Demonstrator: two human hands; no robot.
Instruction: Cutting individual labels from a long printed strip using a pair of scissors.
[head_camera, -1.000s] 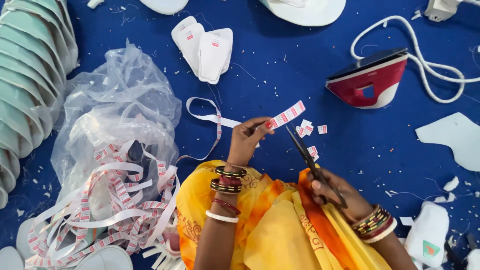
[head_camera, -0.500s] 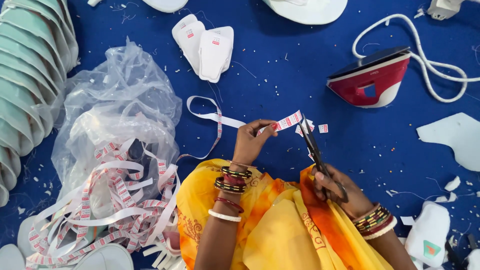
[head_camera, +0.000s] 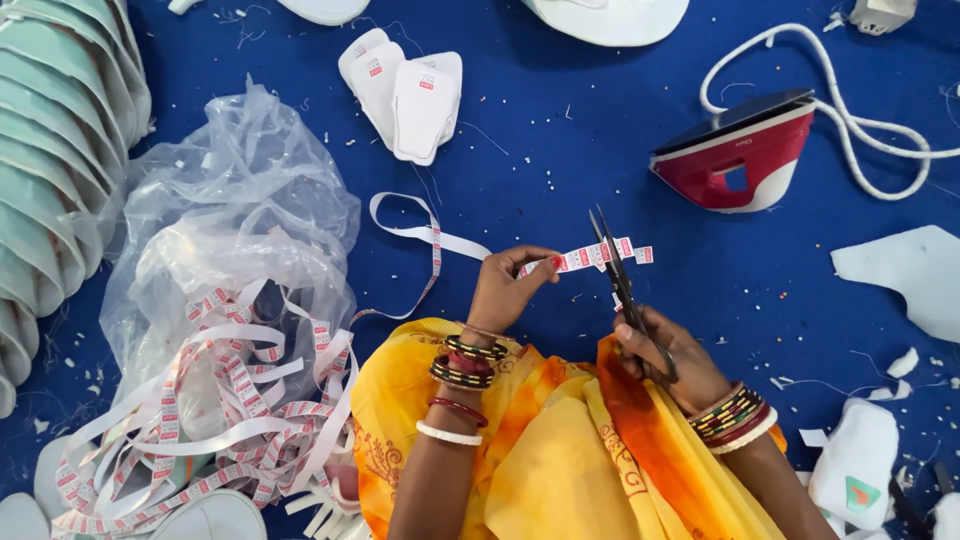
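Observation:
My left hand (head_camera: 507, 287) pinches a white label ribbon (head_camera: 590, 256) with red printed tags, holding its free end out to the right. The ribbon trails left in a loop (head_camera: 420, 235) towards a tangled heap of the same ribbon (head_camera: 215, 400). In my right hand (head_camera: 668, 350) is a pair of dark scissors (head_camera: 617, 275), blades pointing up and slightly apart across the ribbon's end. Both wrists wear bangles above a yellow and orange cloth (head_camera: 560, 440) on my lap.
A crumpled clear plastic bag (head_camera: 235, 200) lies left over the ribbon heap. A red and white iron (head_camera: 745, 155) with a white cord (head_camera: 860, 90) stands upper right. White sole pieces (head_camera: 405, 85) lie above centre; stacked pale green soles (head_camera: 50, 140) fill the left edge. White foam scraps (head_camera: 905, 275) lie right.
The ribbon end has been fed further right past the scissors. The scissors have swung from lying right of the ribbon to standing upright across it, blades now slightly apart.

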